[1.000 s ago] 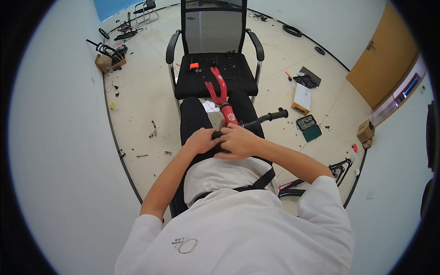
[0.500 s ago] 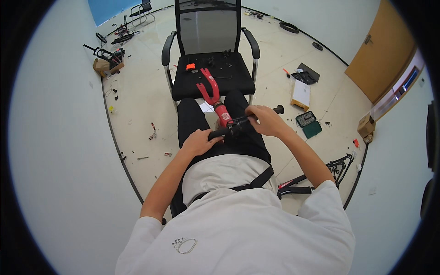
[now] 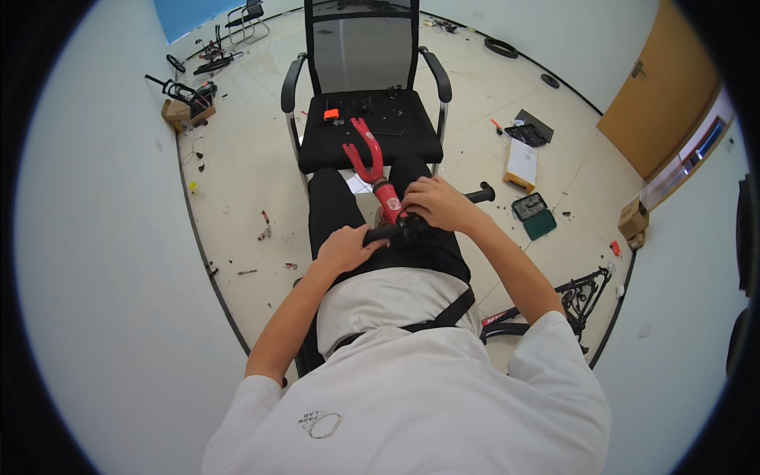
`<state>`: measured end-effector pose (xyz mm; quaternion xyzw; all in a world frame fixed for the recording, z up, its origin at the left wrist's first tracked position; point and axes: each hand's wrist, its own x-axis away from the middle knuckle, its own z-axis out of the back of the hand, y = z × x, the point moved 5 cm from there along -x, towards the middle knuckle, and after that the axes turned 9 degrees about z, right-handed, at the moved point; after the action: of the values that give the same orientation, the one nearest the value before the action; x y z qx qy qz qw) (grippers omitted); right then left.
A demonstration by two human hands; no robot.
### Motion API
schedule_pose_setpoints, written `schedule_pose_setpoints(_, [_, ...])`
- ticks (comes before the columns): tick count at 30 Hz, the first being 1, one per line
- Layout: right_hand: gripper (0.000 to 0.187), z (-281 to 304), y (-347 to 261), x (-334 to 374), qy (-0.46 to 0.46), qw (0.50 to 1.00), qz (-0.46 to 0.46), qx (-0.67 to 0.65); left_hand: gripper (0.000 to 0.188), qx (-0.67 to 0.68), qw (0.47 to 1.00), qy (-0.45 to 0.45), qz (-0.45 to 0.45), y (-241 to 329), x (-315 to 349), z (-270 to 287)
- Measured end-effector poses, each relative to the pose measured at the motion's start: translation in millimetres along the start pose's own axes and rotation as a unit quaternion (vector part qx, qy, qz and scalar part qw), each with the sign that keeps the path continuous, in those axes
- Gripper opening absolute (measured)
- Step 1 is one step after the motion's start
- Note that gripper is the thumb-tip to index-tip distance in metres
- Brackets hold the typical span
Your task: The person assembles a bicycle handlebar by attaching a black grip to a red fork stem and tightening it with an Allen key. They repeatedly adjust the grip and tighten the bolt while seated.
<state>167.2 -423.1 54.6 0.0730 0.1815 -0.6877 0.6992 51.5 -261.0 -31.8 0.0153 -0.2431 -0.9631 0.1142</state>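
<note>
A red bicycle fork (image 3: 369,164) lies across my lap, its two prongs pointing away toward the chair. Its red tube (image 3: 389,201) runs back to a black stem (image 3: 411,228) and a black handlebar (image 3: 383,233). My left hand (image 3: 345,248) is closed around the bar's left end. Over the stem area, my right hand (image 3: 437,204) has its fingers bent down beside the red tube; what the fingertips pinch is hidden. The bar's right end (image 3: 480,193) sticks out beyond that hand.
Facing me is a black chair (image 3: 372,146) with small parts and an orange piece (image 3: 331,115) on its seat. A black bicycle frame (image 3: 582,297) lies at right. Farther off are a green case (image 3: 539,225), a white box (image 3: 521,165) and a carton of parts (image 3: 188,113).
My right hand has moved left along the handlebar, from its right half to the stem beside the red tube. The left hand stays on the bar.
</note>
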Motion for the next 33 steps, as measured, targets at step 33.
schedule_pose_setpoints(33, [0.011,-4,-5,-27,-0.102,0.993,-0.057,-0.022,0.043,0.032,0.999,0.036,-0.016,-3,-3,-1])
